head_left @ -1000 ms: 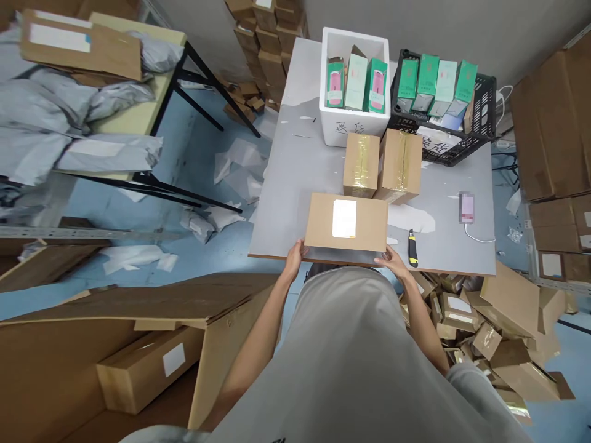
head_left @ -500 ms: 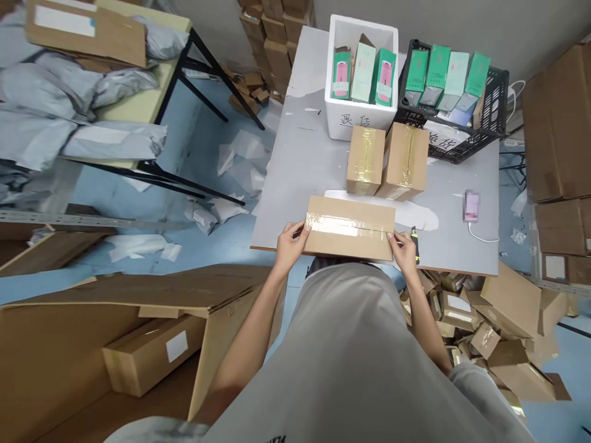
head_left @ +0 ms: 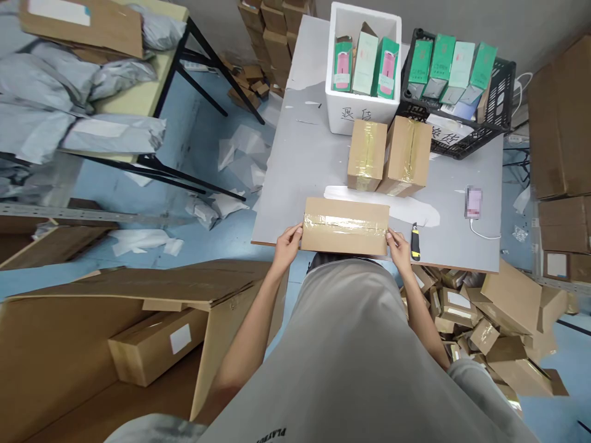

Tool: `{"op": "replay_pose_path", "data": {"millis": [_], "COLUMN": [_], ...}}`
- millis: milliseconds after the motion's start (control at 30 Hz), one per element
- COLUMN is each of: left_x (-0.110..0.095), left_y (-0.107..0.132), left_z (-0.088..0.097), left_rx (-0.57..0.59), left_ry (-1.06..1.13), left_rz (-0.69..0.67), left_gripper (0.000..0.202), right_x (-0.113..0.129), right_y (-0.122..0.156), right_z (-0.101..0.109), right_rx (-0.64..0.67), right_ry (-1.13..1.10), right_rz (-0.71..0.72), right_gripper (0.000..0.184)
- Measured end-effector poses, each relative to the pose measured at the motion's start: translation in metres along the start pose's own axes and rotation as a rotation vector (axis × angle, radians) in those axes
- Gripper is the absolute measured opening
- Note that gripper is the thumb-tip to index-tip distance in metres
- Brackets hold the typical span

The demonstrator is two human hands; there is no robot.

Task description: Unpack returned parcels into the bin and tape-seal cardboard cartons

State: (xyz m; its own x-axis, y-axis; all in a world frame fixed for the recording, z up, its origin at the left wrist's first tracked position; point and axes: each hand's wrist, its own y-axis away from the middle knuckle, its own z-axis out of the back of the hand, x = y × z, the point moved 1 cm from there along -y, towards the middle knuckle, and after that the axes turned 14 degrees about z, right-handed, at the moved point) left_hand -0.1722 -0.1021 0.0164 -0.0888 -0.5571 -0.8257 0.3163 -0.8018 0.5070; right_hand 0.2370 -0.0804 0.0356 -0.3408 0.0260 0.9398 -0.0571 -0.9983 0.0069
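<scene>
A long brown cardboard box point(head_left: 345, 240), taped along its top seam with clear tape, lies at the front edge of the grey table point(head_left: 295, 157). My left hand point(head_left: 288, 243) grips its left end, with thumb and fingers closed at the side. At the opposite end my right hand point(head_left: 398, 246) holds the box in the same way. Just right of that hand lies a black and yellow box cutter point(head_left: 415, 242). Behind the box are a white patch point(head_left: 415, 213) on the tabletop and two upright taped cartons, a smaller one point(head_left: 367, 154) and a larger one point(head_left: 407, 157).
A white foam bin point(head_left: 362, 117) and a black crate point(head_left: 496, 111) hold green boxes at the back. A phone point(head_left: 473, 203) on a cable lies right. Below left stands a large open carton point(head_left: 55, 351); discarded boxes point(head_left: 462, 307) are heaped right. Grey parcels point(head_left: 37, 83) cover another table.
The long box has shifted slightly left, still between both hands, and its top now tilts a little differently. The right hand has moved left with it, farther from the box cutter.
</scene>
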Motion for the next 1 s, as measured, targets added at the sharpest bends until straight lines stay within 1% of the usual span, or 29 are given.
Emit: {"op": "replay_pose_path", "data": {"millis": [100, 133, 200, 267, 333, 433, 533, 633, 733, 800, 867, 933, 1000], "left_x": [0.019, 0.025, 0.035, 0.041, 0.043, 0.035, 0.017, -0.005, -0.021, -0.026, -0.025, -0.020, -0.011], "left_y": [-0.009, -0.011, -0.011, -0.010, -0.008, -0.006, -0.003, 0.003, 0.006, 0.005, 0.002, -0.003, -0.008], "left_z": [-0.002, -0.004, -0.011, -0.018, -0.023, -0.023, -0.013, -0.003, -0.002, -0.007, -0.015, -0.021, -0.023], "left_rx": [0.001, 0.015, 0.066, 0.110, 0.113, 0.115, 0.147, 0.178, 0.150, 0.116, 0.074, 0.041, 0.022], "left_ry": [0.014, -0.018, -0.088, -0.114, -0.112, -0.078, -0.011, 0.063, 0.065, 0.048, 0.037, 0.032, 0.034], "left_rz": [0.097, 0.112, 0.114, 0.111, 0.112, 0.118, 0.102, 0.087, 0.102, 0.126, 0.162, 0.199, 0.220], "left_gripper": [0.075, 0.074, 0.072, 0.067, 0.060, 0.056, 0.056, 0.066, 0.073, 0.072, 0.070, 0.069, 0.072], "right_x": [-0.023, -0.030, -0.041, -0.046, -0.045, -0.035, -0.016, 0.007, 0.021, 0.022, 0.018, 0.011, 0.002], "right_y": [-0.001, 0.000, 0.005, 0.010, 0.012, 0.009, 0.002, -0.005, -0.012, -0.016, -0.019, -0.021, -0.021], "right_z": [0.006, 0.008, 0.006, 0.001, -0.004, -0.005, 0.002, 0.009, 0.007, 0.001, -0.008, -0.015, -0.016], "right_rx": [0.033, 0.070, 0.198, 0.318, 0.350, 0.296, 0.267, 0.243, 0.222, 0.218, 0.221, 0.227, 0.223], "right_ry": [-0.047, -0.036, -0.016, -0.039, -0.063, -0.084, -0.139, -0.116, -0.030, 0.017, 0.034, 0.020, -0.026], "right_rz": [-0.075, -0.096, -0.105, -0.100, -0.099, -0.101, -0.060, 0.007, 0.021, 0.006, -0.029, -0.070, -0.107], "right_gripper": [0.075, 0.075, 0.078, 0.082, 0.083, 0.080, 0.071, 0.065, 0.068, 0.075, 0.083, 0.089, 0.090]}}
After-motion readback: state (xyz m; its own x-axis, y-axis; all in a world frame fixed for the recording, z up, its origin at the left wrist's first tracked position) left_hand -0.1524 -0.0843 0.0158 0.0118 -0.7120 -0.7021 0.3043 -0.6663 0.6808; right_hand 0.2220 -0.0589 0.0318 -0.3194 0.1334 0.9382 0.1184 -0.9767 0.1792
